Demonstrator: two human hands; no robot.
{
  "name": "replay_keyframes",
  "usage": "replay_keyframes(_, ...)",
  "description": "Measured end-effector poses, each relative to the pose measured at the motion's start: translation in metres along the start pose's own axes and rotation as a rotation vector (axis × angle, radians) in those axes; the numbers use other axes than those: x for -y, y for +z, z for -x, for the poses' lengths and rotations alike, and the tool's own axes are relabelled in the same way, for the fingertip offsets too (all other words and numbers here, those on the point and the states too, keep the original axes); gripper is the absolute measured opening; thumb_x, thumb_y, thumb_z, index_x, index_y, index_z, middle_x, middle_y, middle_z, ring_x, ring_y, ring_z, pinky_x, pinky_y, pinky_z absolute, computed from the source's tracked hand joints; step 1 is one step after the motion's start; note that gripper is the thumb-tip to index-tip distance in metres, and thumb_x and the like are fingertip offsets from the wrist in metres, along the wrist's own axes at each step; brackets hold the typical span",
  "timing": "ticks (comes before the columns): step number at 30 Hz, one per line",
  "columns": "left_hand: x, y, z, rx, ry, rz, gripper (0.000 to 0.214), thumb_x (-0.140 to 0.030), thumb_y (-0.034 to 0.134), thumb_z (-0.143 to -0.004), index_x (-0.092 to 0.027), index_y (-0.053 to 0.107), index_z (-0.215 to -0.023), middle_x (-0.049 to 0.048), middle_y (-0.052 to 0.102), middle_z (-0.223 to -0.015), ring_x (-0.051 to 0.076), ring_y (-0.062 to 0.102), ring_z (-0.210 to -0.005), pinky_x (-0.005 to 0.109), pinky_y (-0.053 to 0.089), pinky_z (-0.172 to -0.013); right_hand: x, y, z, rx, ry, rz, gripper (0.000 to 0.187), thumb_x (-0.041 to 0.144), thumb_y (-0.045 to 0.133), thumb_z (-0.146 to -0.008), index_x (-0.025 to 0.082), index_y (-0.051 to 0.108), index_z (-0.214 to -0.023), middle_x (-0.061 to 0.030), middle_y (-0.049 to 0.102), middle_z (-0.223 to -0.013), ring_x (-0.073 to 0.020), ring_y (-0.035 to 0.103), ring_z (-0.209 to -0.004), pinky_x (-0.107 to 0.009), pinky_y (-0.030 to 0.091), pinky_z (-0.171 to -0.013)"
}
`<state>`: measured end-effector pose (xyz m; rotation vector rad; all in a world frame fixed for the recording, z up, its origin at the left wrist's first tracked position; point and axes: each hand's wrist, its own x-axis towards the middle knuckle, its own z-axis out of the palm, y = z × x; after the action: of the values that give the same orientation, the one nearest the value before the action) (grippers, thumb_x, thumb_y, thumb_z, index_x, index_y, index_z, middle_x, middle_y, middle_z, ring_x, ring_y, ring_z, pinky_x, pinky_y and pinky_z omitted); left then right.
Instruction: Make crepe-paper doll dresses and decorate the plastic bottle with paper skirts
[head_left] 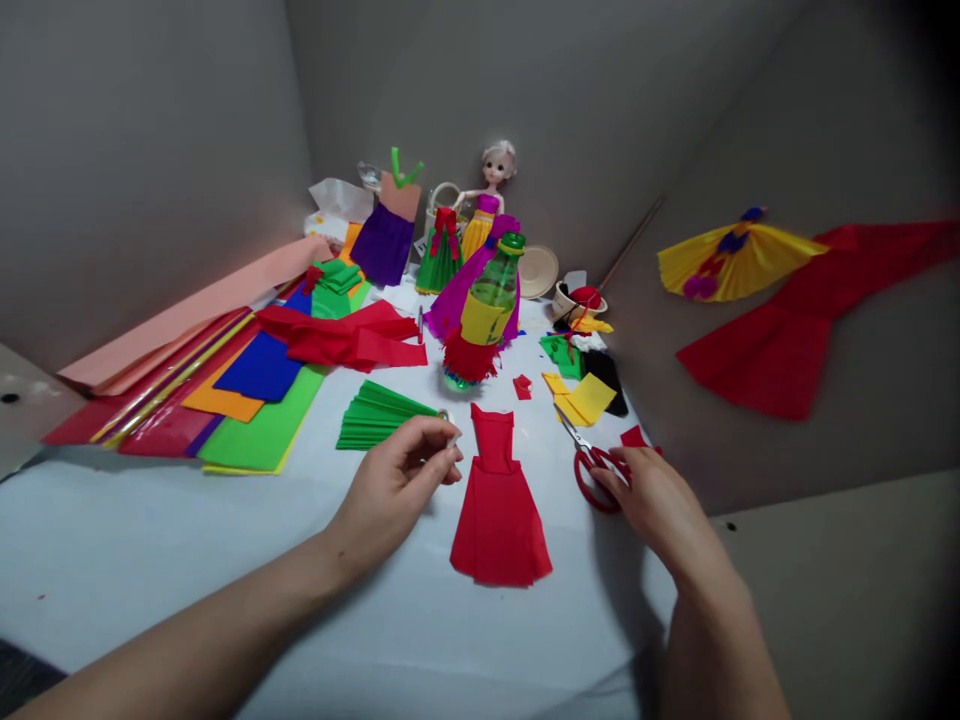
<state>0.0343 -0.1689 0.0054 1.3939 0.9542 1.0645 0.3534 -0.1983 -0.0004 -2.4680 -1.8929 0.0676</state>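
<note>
My left hand (409, 470) is closed, its thumb and fingers pinching a small whitish piece (454, 439), perhaps a bit of tape. Just behind those fingertips lies a pleated green paper fan (382, 415). A red paper dress (501, 510) with a narrow bodice and flared skirt lies flat between my two hands. On the right, the red-handled scissors (583, 445) rest with blades pointing away from me. My right hand (649, 490) has its fingers closed on their handles, which it partly hides.
A green bottle (495, 300) stands behind the dress. Coloured paper sheets (262, 410) and red paper (345, 335) spread across the left. Yellow scraps (589, 398) and a black flat object (606, 380) lie at right. A doll (495, 190) stands at the back; paper dresses (780, 320) hang on the wall.
</note>
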Motion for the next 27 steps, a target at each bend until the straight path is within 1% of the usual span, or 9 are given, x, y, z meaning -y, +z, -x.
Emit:
replay_keyframes(4, -0.001, 0.0, -0.002, 0.009, -0.042, 0.059, 0.013, -0.027, 0.058, -0.09, -0.02, 0.057, -0.1, -0.0004, 0.064, -0.086, 0.011, 0.066, -0.072, 0.026, 0.054, -0.07, 0.005, 0.002, -0.001, 0.09, -0.003, 0.014, 0.025, 0.037, 0.05, -0.092, 0.016, 0.063, -0.089, -0.0133, 0.067, -0.094, -0.0245, 0.062, -0.083, -0.032, 0.041, -0.068)
replay_keyframes(8, 0.0, -0.002, -0.004, 0.022, -0.061, 0.104, 0.017, -0.029, 0.059, -0.09, -0.018, 0.056, -0.102, 0.0007, 0.065, -0.086, 0.011, 0.066, -0.071, 0.027, 0.054, -0.07, 0.005, 0.008, -0.009, 0.058, 0.032, 0.053, 0.023, 0.035, 0.052, -0.09, 0.015, 0.063, -0.085, -0.0134, 0.066, -0.09, -0.0228, 0.061, -0.077, -0.031, 0.038, -0.063)
replay_keyframes(13, -0.003, -0.005, -0.006, 0.013, -0.081, 0.125, 0.019, -0.03, 0.061, -0.089, -0.018, 0.057, -0.103, 0.0012, 0.067, -0.086, 0.011, 0.066, -0.071, 0.025, 0.053, -0.066, 0.003, 0.009, -0.012, 0.116, 0.046, 0.038, 0.02, 0.032, 0.051, -0.086, 0.016, 0.06, -0.078, -0.0128, 0.066, -0.083, -0.0208, 0.06, -0.07, -0.03, 0.035, -0.057)
replay_keyframes(16, -0.004, -0.006, -0.006, 0.011, -0.091, 0.139, 0.02, -0.03, 0.061, -0.089, -0.018, 0.057, -0.104, 0.0018, 0.068, -0.088, 0.011, 0.067, -0.071, 0.025, 0.053, -0.066, 0.007, 0.003, -0.002, 0.065, 0.067, 0.03, 0.023, 0.037, 0.05, -0.087, 0.016, 0.058, -0.081, -0.0125, 0.066, -0.082, -0.0217, 0.06, -0.069, -0.03, 0.036, -0.057)
replay_keyframes(19, -0.005, -0.007, -0.007, 0.007, -0.098, 0.156, 0.021, -0.03, 0.062, -0.088, -0.017, 0.059, -0.104, 0.0022, 0.068, -0.088, 0.011, 0.067, -0.072, 0.025, 0.053, -0.067, 0.012, -0.004, 0.013, 0.016, 0.077, -0.093, 0.028, 0.042, 0.051, -0.088, 0.016, 0.057, -0.095, -0.0117, 0.068, -0.085, -0.0232, 0.063, -0.071, -0.031, 0.041, -0.059)
replay_keyframes(21, -0.006, -0.008, -0.008, 0.006, -0.105, 0.157, 0.021, -0.029, 0.062, -0.088, -0.017, 0.059, -0.105, 0.0024, 0.068, -0.087, 0.012, 0.067, -0.071, 0.025, 0.053, -0.066, 0.018, -0.011, 0.023, -0.002, 0.016, -0.246, 0.032, 0.043, 0.053, -0.087, 0.018, 0.056, -0.105, -0.0105, 0.069, -0.089, -0.0224, 0.064, -0.074, -0.03, 0.045, -0.062)
replay_keyframes(23, -0.007, -0.009, -0.008, 0.011, -0.109, 0.151, 0.021, -0.029, 0.062, -0.088, -0.017, 0.06, -0.106, 0.0021, 0.068, -0.084, 0.011, 0.066, -0.07, 0.025, 0.052, -0.065, 0.026, -0.018, 0.031, 0.008, -0.111, -0.372, 0.033, 0.045, 0.056, -0.086, 0.02, 0.056, -0.109, -0.0078, 0.069, -0.089, -0.0203, 0.063, -0.074, -0.03, 0.048, -0.064)
replay_keyframes(25, -0.008, -0.01, -0.009, 0.018, -0.108, 0.153, 0.021, -0.029, 0.062, -0.088, -0.017, 0.06, -0.105, 0.0018, 0.068, -0.082, 0.011, 0.065, -0.069, 0.025, 0.051, -0.065, 0.035, -0.025, 0.037, 0.017, -0.244, -0.429, 0.032, 0.047, 0.063, -0.084, 0.023, 0.057, -0.105, -0.0047, 0.067, -0.086, -0.0182, 0.06, -0.072, -0.029, 0.048, -0.064)
replay_keyframes(27, -0.008, -0.011, -0.009, 0.035, -0.104, 0.165, 0.021, -0.03, 0.062, -0.088, -0.017, 0.06, -0.105, 0.0017, 0.067, -0.083, 0.011, 0.065, -0.069, 0.026, 0.052, -0.066, 0.045, -0.029, 0.04, 0.032, -0.339, -0.449, 0.03, 0.046, 0.068, -0.082, 0.023, 0.058, -0.099, -0.0025, 0.063, -0.083, -0.0165, 0.056, -0.07, -0.027, 0.047, -0.064)
